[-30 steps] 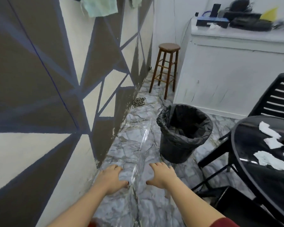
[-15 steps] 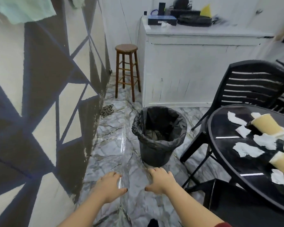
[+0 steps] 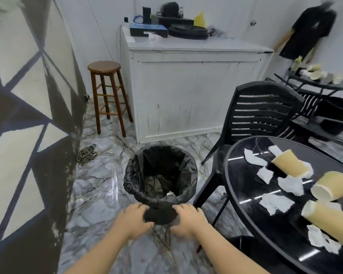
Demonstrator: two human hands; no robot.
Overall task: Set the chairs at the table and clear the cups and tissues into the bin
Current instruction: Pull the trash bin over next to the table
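A black bin (image 3: 160,180) lined with a black bag stands on the marble floor. My left hand (image 3: 132,220) and my right hand (image 3: 188,219) hang in front of its near side, one on each flank, fingers loosely curled and holding nothing. The round black table (image 3: 244,182) on the right carries three tipped paper cups (image 3: 289,165) (image 3: 333,185) (image 3: 323,218) and several crumpled white tissues (image 3: 275,202). A black slatted chair (image 3: 259,111) stands behind the table, close to the bin.
A wooden stool (image 3: 107,91) stands by the patterned left wall. A white cabinet (image 3: 194,89) with dark gear on top fills the back. A chain (image 3: 86,155) lies on the floor. At far right, another black table (image 3: 321,84) holds more cups.
My view has swung right and come closer to the bin. Both hands, earlier short of it, now sit at its near side. More of the table and cups shows.
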